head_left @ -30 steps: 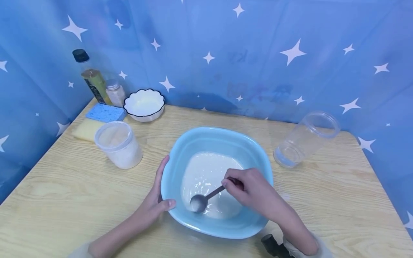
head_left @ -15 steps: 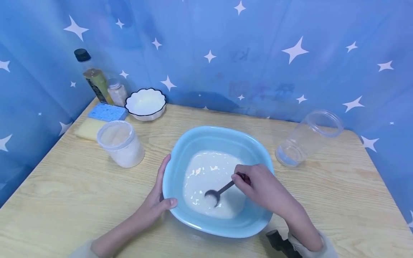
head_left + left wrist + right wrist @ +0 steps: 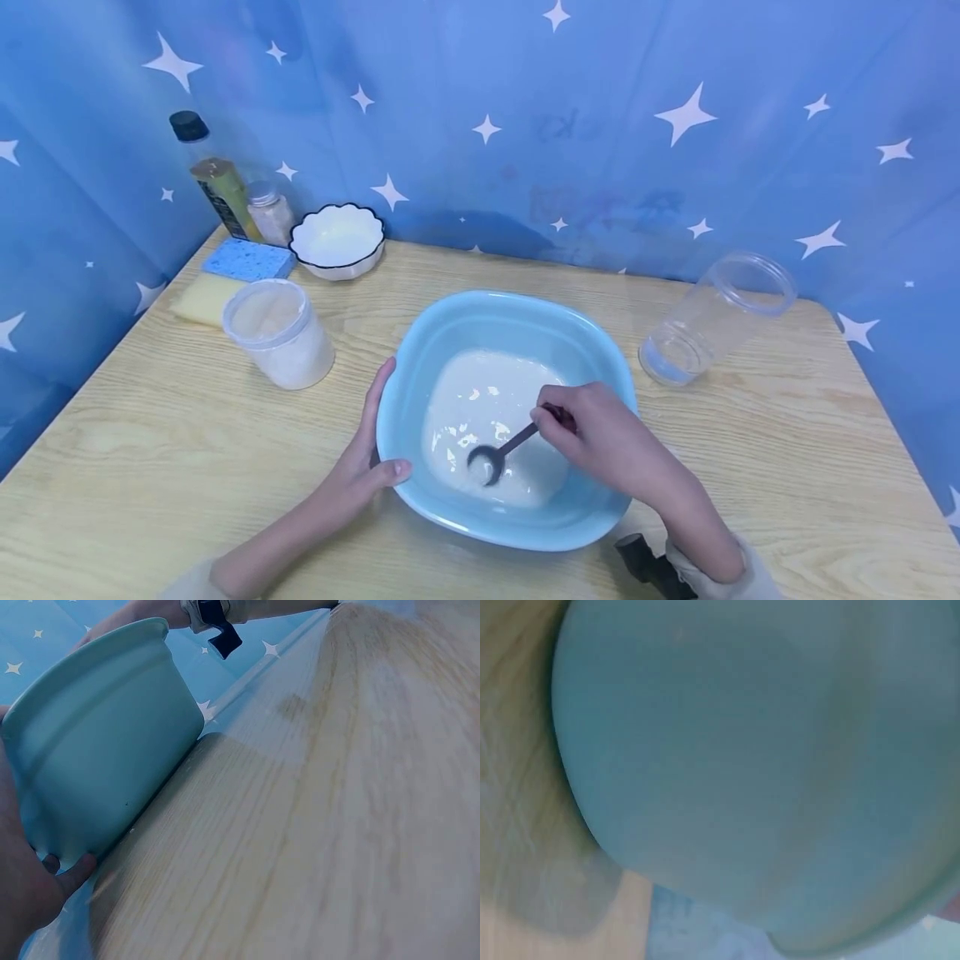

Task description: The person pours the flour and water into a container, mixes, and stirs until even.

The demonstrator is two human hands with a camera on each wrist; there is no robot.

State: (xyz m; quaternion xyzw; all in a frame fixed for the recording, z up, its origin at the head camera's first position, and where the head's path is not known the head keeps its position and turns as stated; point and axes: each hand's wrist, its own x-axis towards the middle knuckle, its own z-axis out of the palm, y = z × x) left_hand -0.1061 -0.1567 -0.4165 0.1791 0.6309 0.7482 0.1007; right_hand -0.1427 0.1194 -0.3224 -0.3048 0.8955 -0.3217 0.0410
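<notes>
A light blue basin (image 3: 600, 350) stands on the table with white, milky liquid (image 3: 480, 383) in its bottom. My left hand (image 3: 363, 471) grips the basin's left side, thumb at the rim and fingers along the outer wall; the left wrist view shows this hand (image 3: 26, 877) low on that wall. In my right hand (image 3: 600, 433) is the handle of a dark spoon (image 3: 491, 460), reaching over the right part of the basin. The spoon's bowl dips into the liquid, partly covered by it. The right wrist view is filled mostly by the basin's outer wall (image 3: 727, 765).
To the left stands a tub of white powder (image 3: 288, 350), near a yellow sponge (image 3: 202, 300) and a blue sponge (image 3: 249, 260). Behind them are an oil bottle (image 3: 225, 196), a small jar (image 3: 272, 215) and a scalloped bowl (image 3: 337, 242). A clear plastic container (image 3: 708, 325) stands right.
The spoon has moved right through the liquid from near the left hand, then slightly back left. My right hand moved with it. My left hand keeps its grip on the basin.
</notes>
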